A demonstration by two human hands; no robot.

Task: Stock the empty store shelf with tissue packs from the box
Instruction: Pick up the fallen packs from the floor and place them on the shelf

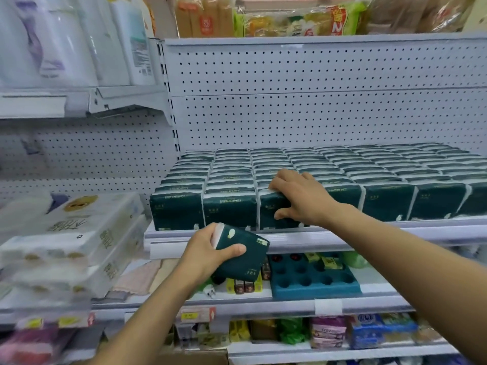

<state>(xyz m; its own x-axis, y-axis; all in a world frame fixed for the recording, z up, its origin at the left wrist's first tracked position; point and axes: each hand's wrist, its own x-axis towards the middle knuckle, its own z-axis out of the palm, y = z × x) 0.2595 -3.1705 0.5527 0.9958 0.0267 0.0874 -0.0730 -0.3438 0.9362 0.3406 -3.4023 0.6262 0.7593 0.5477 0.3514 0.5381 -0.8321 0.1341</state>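
Several rows of dark green tissue packs (229,210) stand upright on the white shelf (329,237), filling it from left to right. My right hand (297,197) grips the third front pack from the left, fingers curled over its top edge and thumb against its face. My left hand (208,250) holds one loose dark green tissue pack (243,255) tilted in front of the shelf's front lip, thumb across its face. The box is out of view.
A white pegboard back panel (316,106) rises behind the packs. Bulky white tissue bundles (73,241) fill the left bay. Below sits a blue tray with round holes (313,277) and small goods. Snack bags (290,17) sit on top.
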